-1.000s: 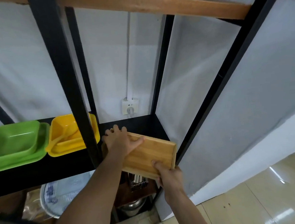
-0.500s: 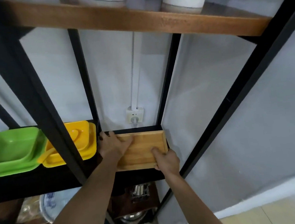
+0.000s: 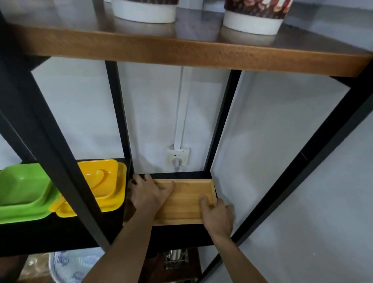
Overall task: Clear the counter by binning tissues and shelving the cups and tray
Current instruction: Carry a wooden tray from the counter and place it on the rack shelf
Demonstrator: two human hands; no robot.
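Observation:
A rectangular wooden tray [image 3: 185,199] lies flat on the black middle shelf [image 3: 179,235], squared up against the right back corner of the rack. My left hand [image 3: 148,194] rests on the tray's left end, fingers spread over its rim. My right hand [image 3: 217,215] grips the tray's front right corner, thumb inside the rim. Two paper cups with a brown coffee-bean pattern, one [image 3: 144,4] left and one [image 3: 258,6] right, stand on the wooden upper shelf [image 3: 174,50].
Beside the tray sit a yellow dish [image 3: 105,188] and a green dish [image 3: 18,199] on the same shelf. Black frame posts [image 3: 55,165] cross in front. A wall socket [image 3: 179,157] is behind. Metal ware [image 3: 175,258] and a patterned plate [image 3: 72,268] lie on lower shelves.
The tray went from tilted and overhanging the shelf edge to flat and pushed fully back into the corner. Both hands moved inward with it, and the camera moved closer and tilted up.

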